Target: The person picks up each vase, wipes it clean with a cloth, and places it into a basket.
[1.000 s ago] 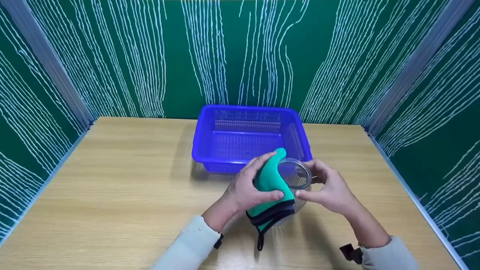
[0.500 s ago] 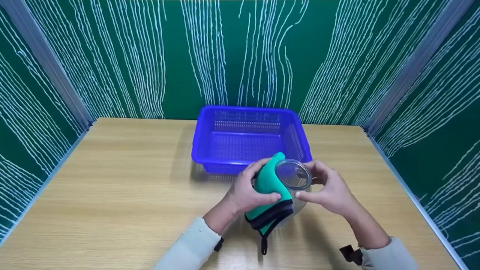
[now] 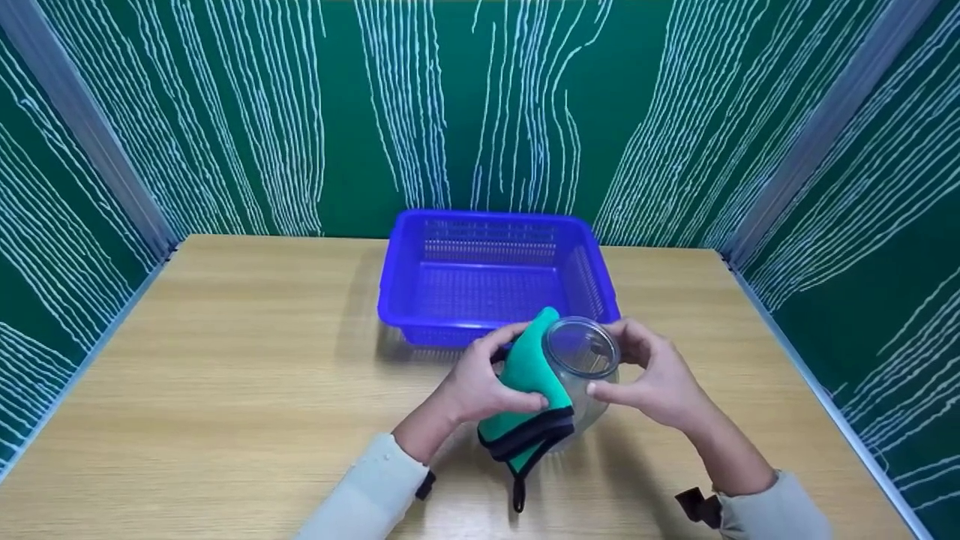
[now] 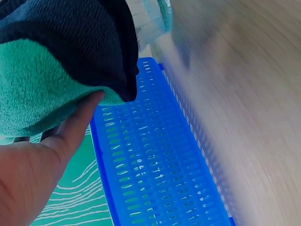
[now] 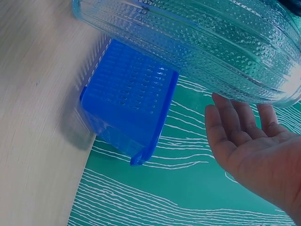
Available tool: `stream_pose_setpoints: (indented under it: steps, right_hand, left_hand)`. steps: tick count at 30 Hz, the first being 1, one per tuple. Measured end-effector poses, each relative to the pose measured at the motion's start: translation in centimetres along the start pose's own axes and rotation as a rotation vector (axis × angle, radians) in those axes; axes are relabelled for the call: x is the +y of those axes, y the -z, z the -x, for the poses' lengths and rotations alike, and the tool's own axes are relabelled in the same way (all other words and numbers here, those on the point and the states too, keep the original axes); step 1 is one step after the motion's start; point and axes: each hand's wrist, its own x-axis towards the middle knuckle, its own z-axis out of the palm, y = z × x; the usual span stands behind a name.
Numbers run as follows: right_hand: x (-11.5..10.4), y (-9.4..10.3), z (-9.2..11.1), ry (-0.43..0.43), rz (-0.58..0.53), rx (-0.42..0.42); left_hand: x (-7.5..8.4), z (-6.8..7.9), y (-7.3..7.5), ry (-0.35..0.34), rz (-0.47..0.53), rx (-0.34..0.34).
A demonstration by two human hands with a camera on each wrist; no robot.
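A clear glass jar [image 3: 579, 390] stands tilted slightly in front of the basket, its round mouth facing up. My left hand [image 3: 480, 384] holds a green cloth [image 3: 531, 371] with black trim against the jar's left side. The cloth's hanging loop dangles below. Thumb and fingers of my right hand [image 3: 658, 381] grip the jar's right side just under the rim. In the right wrist view, the jar's bumpy, ribbed wall [image 5: 188, 44] rests on the fingertips. The left wrist view shows the cloth's dark side [image 4: 80, 42] folded outward; some left fingers are hidden behind it.
A blue plastic basket [image 3: 386, 300] with slotted walls sits right behind the jar and hands. Under everything is a wood-grain table [image 3: 247, 390]. Green panels with white wavy lines [image 3: 360, 150] enclose the back and both sides.
My left hand and the cloth have slid a little down and left along the jar, uncovering more of its rim. The right hand keeps its grip. The head view has shifted slightly.
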Motion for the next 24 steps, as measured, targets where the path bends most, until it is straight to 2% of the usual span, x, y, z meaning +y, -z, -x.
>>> stream_pose_setpoints:
  steps: [5,9,14,17,24]
  right_hand:
    - [1.0,0.0,-0.1,-0.006,-0.001,0.002]
    - [1.1,0.0,-0.1,-0.004,-0.002,-0.002]
    - [0.9,0.1,0.0,-0.006,-0.019,-0.012]
    - [0.9,0.0,0.0,-0.008,-0.031,-0.018]
    - [0.9,-0.2,-0.2,-0.015,-0.026,-0.013]
  left_hand:
    - [-2.3,-0.3,-0.2,0.001,0.004,0.002]
    - [-3.8,-0.2,-0.4,0.011,-0.091,0.003]
    - [-4.5,0.1,-0.6,0.053,-0.274,0.001]
    - [-4.6,0.1,-0.6,0.077,-0.329,-0.001]
    - [-5.0,0.2,-0.4,0.079,-0.468,-0.010]
